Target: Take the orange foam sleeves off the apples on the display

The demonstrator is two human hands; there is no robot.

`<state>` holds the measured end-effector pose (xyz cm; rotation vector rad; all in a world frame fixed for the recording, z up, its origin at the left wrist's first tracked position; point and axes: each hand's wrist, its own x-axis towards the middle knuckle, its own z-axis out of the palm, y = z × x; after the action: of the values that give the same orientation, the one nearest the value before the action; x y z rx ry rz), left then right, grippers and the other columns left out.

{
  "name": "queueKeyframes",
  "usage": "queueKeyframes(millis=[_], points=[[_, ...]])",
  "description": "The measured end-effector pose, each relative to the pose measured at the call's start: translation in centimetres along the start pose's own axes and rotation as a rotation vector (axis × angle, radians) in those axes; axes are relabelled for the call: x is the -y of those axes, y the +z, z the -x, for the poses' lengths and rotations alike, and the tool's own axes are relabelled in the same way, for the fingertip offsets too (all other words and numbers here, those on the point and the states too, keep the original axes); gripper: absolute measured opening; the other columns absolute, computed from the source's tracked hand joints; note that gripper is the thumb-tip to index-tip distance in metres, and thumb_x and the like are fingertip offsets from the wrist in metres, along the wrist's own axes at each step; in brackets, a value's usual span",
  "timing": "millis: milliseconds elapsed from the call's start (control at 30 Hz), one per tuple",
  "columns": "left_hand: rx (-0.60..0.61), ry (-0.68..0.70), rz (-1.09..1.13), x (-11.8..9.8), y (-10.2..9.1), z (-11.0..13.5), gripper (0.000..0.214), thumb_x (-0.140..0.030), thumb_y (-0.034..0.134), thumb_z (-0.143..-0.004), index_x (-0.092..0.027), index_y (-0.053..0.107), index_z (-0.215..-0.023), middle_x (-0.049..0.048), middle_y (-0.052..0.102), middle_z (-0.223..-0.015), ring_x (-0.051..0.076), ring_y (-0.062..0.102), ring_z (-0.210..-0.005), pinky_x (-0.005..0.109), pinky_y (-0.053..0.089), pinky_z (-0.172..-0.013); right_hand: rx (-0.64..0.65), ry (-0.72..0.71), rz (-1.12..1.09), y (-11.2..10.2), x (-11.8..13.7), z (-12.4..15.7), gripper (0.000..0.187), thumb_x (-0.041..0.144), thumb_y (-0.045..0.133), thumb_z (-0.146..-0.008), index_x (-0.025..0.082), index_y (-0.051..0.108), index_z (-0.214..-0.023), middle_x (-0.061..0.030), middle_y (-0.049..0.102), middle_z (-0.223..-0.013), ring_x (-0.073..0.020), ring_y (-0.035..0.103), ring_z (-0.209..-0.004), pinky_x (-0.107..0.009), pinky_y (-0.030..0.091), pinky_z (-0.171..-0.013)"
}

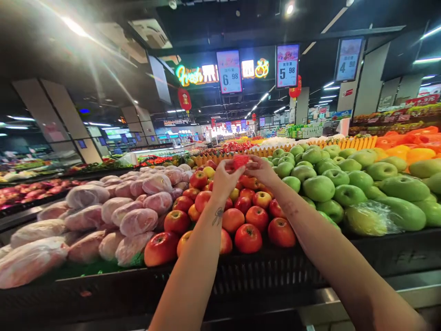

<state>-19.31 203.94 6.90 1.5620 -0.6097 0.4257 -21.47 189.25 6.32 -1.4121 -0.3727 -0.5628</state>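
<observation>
Both my arms reach out over a heap of red apples (248, 238). At the far side of the heap, my left hand (225, 174) and my right hand (261, 170) meet around a small bright red thing (241, 160). Its surface looks like mesh, but it is too small and too far to name for sure. The fingers of both hands are bent against it, the left thumb pointing inward below it. Red and yellowish apples lie beneath and around my wrists, and part of the heap is hidden behind my forearms.
Film-wrapped pinkish fruit (138, 221) is piled at the left, and green apples (319, 188) at the right, with one yellow wrapped fruit (367, 218) in front. A black slatted crate edge (262, 271) runs along the near side. Price screens (229, 72) hang overhead.
</observation>
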Motion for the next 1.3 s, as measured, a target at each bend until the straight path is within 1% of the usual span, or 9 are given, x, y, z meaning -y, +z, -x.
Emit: queueKeyframes(millis=[133, 367, 500, 600, 733, 833, 967, 1100, 1300], points=[[0.037, 0.0, -0.044, 0.4, 0.0, -0.2, 0.01, -0.014, 0.072, -0.079, -0.014, 0.065, -0.086, 0.0081, 0.073, -0.089, 0.016, 0.068, -0.077, 0.027, 0.054, -0.077, -0.022, -0.02, 0.056, 0.1, -0.3, -0.1, 0.056, 0.023, 0.087, -0.044, 0.02, 0.064, -0.094, 0.0053, 0.066, -0.063, -0.0117, 0.058, -0.058, -0.026, 0.048, -0.06], [-0.374, -0.015, -0.102, 0.1, -1.1, -0.6, 0.006, -0.012, 0.057, -0.088, -0.018, 0.059, -0.091, 0.007, 0.071, -0.096, 0.016, 0.068, -0.088, 0.026, 0.052, -0.083, -0.369, 0.048, 0.119, -1.2, 0.9, 0.0, 0.026, 0.027, 0.074, -0.058, 0.019, 0.069, -0.082, 0.0039, 0.059, -0.057, -0.0114, 0.049, -0.051, -0.025, 0.041, -0.05], [-0.208, 0.005, -0.048, -0.1, -0.3, -0.5, 0.004, -0.014, 0.058, -0.088, -0.017, 0.06, -0.089, 0.0062, 0.072, -0.093, 0.015, 0.068, -0.086, 0.025, 0.052, -0.082, -0.04, 0.17, -0.275, -0.5, 2.0, 0.5, 0.035, 0.05, 0.072, -0.07, 0.023, 0.07, -0.091, -0.0031, 0.071, -0.08, -0.0186, 0.066, -0.074, -0.03, 0.053, -0.066], [-0.039, 0.03, -0.146, -0.5, 0.0, -0.1, 0.008, -0.013, 0.057, -0.088, -0.016, 0.062, -0.094, 0.008, 0.073, -0.096, 0.016, 0.069, -0.087, 0.025, 0.053, -0.081, 0.064, 0.33, -0.342, 0.1, 1.6, 0.8, 0.038, 0.055, 0.075, -0.072, 0.021, 0.068, -0.088, -0.0058, 0.073, -0.084, -0.0211, 0.068, -0.078, -0.032, 0.056, -0.069], [0.031, 0.031, -0.656, -1.5, -1.2, 1.0, 0.027, -0.024, 0.058, -0.091, -0.014, 0.064, -0.115, 0.0166, 0.068, -0.121, 0.027, 0.064, -0.115, 0.04, 0.05, -0.101, -0.036, 0.328, -0.229, -0.2, -0.2, 0.2, 0.03, 0.025, 0.088, -0.06, 0.018, 0.068, -0.08, -0.0025, 0.073, -0.08, -0.0158, 0.066, -0.068, -0.028, 0.055, -0.067], [0.006, -0.243, -1.035, -2.0, -3.0, 1.3, 0.05, -0.035, 0.072, -0.082, -0.014, 0.062, -0.127, 0.0237, 0.052, -0.145, 0.041, 0.046, -0.138, 0.055, 0.045, -0.107, -0.207, 0.242, -0.139, -1.2, -1.3, -0.5, 0.029, 0.027, 0.088, -0.058, 0.019, 0.068, -0.077, -0.0015, 0.072, -0.075, -0.016, 0.064, -0.067, -0.028, 0.054, -0.063], [0.276, -0.55, -1.096, -1.2, -5.1, 0.4, 0.045, -0.022, 0.094, -0.047, -0.022, 0.074, -0.087, 0.0166, 0.072, -0.12, 0.043, 0.06, -0.123, 0.052, 0.052, -0.098, -0.364, 0.062, 0.246, -2.4, -1.9, -1.0, 0.023, 0.034, 0.084, -0.059, 0.02, 0.069, -0.071, -0.0001, 0.069, -0.067, -0.0155, 0.059, -0.063, -0.028, 0.048, -0.06], [0.362, -0.442, -1.048, 0.4, -5.9, -0.5, 0.047, -0.009, 0.093, -0.029, -0.021, 0.049, -0.041, 0.0084, 0.069, -0.061, 0.045, 0.071, -0.095, 0.056, 0.055, -0.087, -0.39, -0.049, 0.814, -3.0, -2.0, -0.8, 0.018, 0.035, 0.082, -0.063, 0.02, 0.075, -0.071, 0.0011, 0.059, -0.056, -0.0157, 0.051, -0.055, -0.03, 0.038, -0.056], [0.402, -0.134, -1.158, 0.9, -6.0, -0.6, 0.041, -0.028, 0.092, -0.038, -0.023, 0.062, -0.065, 0.0084, 0.074, -0.083, 0.035, 0.071, -0.1, 0.039, 0.055, -0.087, -0.384, -0.012, 0.863, -3.1, -2.1, -0.8, 0.015, 0.03, 0.072, -0.074, 0.018, 0.077, -0.081, 0.0018, 0.057, -0.056, -0.0151, 0.05, -0.056, -0.029, 0.035, -0.056]])
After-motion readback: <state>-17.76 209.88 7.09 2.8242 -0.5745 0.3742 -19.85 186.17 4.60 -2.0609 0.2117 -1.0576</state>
